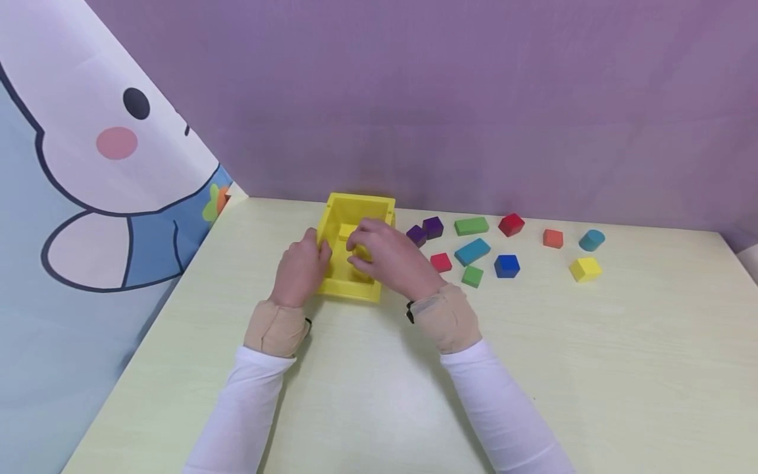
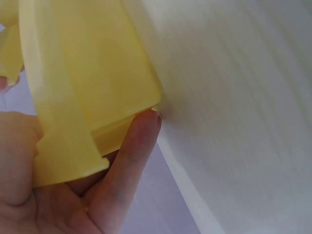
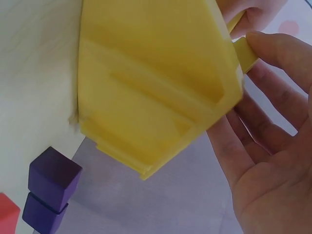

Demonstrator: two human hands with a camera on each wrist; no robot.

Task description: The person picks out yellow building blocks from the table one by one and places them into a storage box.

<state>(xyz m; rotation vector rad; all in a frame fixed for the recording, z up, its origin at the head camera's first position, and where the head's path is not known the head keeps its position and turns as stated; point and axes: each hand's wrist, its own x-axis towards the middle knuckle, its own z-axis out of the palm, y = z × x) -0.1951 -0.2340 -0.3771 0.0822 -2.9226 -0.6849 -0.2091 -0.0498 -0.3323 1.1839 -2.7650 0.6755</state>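
Observation:
A yellow plastic box (image 1: 349, 289) sits on the table, its open top facing up. My left hand (image 1: 299, 270) grips its left side wall; in the left wrist view one finger (image 2: 129, 168) extends along the outside of the box, near the tabletop. My right hand (image 1: 397, 257) is over the box's right rim. Between its thumb and fingers it pinches a small yellow block (image 3: 245, 54), partly hidden by the box wall in the right wrist view. Another yellow block (image 1: 347, 232) lies inside the box, toward the far end.
Right of the box lie purple cubes (image 1: 433, 227), green blocks (image 1: 471, 226), a light-blue block (image 1: 472, 251), red blocks (image 1: 511, 224), and a blue cube (image 1: 506, 266). Farther right are an orange block (image 1: 553, 238), a teal cylinder (image 1: 591, 240) and a yellow block (image 1: 585, 269). A purple backdrop (image 1: 414, 99) borders the table.

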